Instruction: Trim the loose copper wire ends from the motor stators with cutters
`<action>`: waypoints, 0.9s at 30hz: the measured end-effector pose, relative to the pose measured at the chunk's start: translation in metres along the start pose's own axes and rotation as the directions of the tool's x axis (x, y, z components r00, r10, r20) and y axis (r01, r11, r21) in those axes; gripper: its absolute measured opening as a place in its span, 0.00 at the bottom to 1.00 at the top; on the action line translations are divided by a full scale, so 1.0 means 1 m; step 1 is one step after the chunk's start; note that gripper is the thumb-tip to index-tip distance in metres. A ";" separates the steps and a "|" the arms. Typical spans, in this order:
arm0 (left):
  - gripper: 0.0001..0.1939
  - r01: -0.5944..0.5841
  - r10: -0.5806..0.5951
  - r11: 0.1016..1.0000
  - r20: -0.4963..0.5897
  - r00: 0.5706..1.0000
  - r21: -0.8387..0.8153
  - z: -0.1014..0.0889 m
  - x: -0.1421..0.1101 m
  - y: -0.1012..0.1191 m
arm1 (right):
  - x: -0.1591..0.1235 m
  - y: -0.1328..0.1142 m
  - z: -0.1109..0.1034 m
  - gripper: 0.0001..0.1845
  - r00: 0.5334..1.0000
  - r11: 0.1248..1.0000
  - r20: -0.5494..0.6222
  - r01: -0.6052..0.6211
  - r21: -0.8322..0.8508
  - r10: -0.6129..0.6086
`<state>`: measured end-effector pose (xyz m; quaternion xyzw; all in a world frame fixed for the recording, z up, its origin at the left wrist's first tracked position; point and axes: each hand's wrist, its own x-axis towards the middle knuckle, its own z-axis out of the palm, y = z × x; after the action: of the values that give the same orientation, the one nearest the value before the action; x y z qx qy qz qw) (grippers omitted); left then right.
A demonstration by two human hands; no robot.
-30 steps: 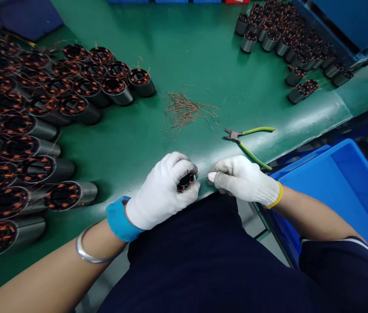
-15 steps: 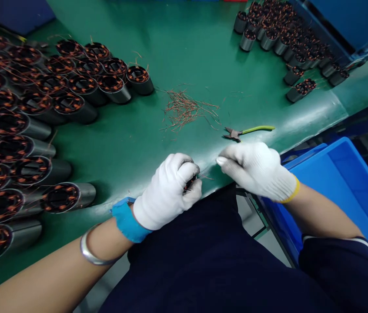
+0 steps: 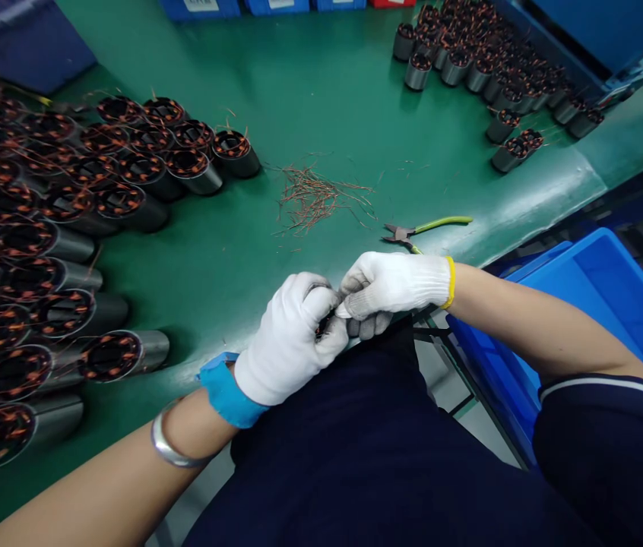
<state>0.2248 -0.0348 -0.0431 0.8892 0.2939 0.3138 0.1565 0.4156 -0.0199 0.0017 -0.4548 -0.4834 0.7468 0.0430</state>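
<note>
In a white glove, my left hand (image 3: pixel 292 334) is wrapped round a stator (image 3: pixel 322 327); only a small dark part of it shows between the fingers. My right hand (image 3: pixel 384 289), also gloved, meets the left at the stator's end. Its thumb and forefinger are pinched together there, and what they hold is hidden. Just beyond the right hand lie cutting pliers (image 3: pixel 407 232) with green handles, jaws apart. A loose heap of copper wire offcuts (image 3: pixel 318 197) is spread on the green tabletop (image 3: pixel 207 258) past both hands.
Many wound stators (image 3: pixel 64 308) crowd the left side, with wire ends sticking up. More stators (image 3: pixel 481 72) stand in a cluster at the back right beside a blue container (image 3: pixel 589 38). A blue bin (image 3: pixel 600 304) sits below the table's edge at right. Small bins (image 3: pixel 281 6) line the back.
My right hand has moved left, from a pinch apart from the stator to its end, against my left hand. The left hand keeps its hold. The view has shifted slightly.
</note>
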 end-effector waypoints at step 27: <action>0.17 0.301 -0.275 0.649 0.153 0.949 -0.699 -0.053 0.001 0.012 | -0.014 0.031 0.022 0.14 0.913 0.859 -0.216 0.401 0.317 -0.346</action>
<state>0.1958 -0.0385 0.0030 0.7050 0.2837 0.3594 0.5416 0.4194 -0.0584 -0.0104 -0.3922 -0.4152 0.7620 0.3053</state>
